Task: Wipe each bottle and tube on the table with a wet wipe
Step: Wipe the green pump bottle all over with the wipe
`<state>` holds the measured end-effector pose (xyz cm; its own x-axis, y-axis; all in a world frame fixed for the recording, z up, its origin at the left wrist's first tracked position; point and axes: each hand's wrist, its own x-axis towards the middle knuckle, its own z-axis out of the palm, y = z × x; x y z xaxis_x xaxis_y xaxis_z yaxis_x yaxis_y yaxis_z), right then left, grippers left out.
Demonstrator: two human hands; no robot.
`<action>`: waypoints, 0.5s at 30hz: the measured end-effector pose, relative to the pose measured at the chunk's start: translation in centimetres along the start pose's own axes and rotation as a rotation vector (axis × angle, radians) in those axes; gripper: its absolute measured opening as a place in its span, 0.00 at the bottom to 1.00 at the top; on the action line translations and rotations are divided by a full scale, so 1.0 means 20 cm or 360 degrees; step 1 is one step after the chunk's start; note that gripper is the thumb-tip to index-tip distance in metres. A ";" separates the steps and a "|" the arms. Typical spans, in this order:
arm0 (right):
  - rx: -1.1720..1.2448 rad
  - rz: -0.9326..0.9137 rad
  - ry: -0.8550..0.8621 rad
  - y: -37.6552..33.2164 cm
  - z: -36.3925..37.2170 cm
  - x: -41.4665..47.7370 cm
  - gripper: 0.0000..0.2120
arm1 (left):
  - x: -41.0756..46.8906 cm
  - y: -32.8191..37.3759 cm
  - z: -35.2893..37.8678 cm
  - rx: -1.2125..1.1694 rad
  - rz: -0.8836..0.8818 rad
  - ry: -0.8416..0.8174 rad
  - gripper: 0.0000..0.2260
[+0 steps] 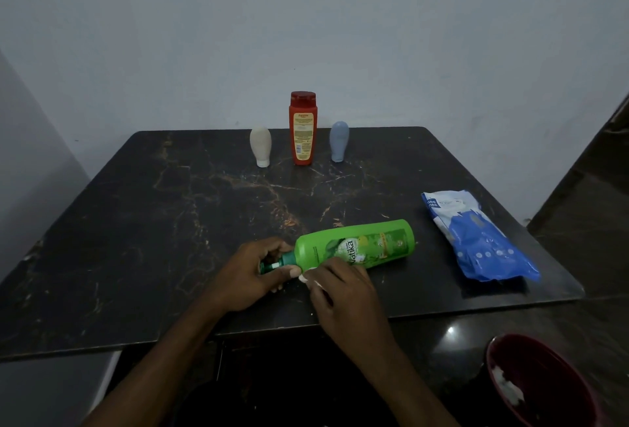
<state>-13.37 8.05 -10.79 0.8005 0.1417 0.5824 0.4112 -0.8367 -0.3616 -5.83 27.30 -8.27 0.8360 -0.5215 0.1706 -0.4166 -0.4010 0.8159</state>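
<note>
The green bottle [357, 244] lies near on the table [170, 222] — left hand [252, 270] grips its cap [272, 265], right hand [340, 285] pinches a wipe [311, 279] against its side. Far, the red bottle [302, 129], white tube [260, 146] and blue tube [339, 140] stand — probably not wiped yet.

The person's left hand [252, 270] and right hand [343, 290] are bare, and so are both forearms as far as they show. The nails are cut short. Between the arms lies a dark shape, too dim to tell.
</note>
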 end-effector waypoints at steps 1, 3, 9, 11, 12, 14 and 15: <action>0.0048 0.0058 0.0027 0.01 -0.01 0.00 0.06 | 0.00 0.00 0.00 0.0003 0.0022 0.0010 0.08; 0.0184 0.0297 0.0098 0.05 -0.04 0.02 0.07 | 0.00 0.00 0.00 -0.0063 0.0023 0.0039 0.09; 0.0329 0.0753 0.0518 0.29 -0.22 0.05 0.09 | -0.01 0.00 0.01 -0.0196 0.0079 0.0191 0.13; 0.0348 0.0785 0.0542 0.30 -0.25 0.06 0.09 | -0.01 -0.01 0.00 0.0037 0.0213 0.0269 0.15; 0.0339 0.0774 0.0537 0.30 -0.24 0.06 0.09 | -0.01 -0.01 0.00 0.0142 0.0281 0.0289 0.15; 0.0308 0.0722 0.0507 0.28 -0.22 0.06 0.09 | -0.01 -0.01 0.00 0.0236 0.0360 0.0300 0.16; 0.0293 0.0707 0.0484 0.26 -0.21 0.06 0.10 | -0.01 -0.01 0.01 0.0256 0.0371 0.0299 0.17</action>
<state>-12.04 1.71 -8.94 0.7633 -0.3844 0.5192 0.1548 -0.6715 -0.7247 -5.89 27.35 -8.51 0.7566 -0.4712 0.4533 -0.6428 -0.4090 0.6477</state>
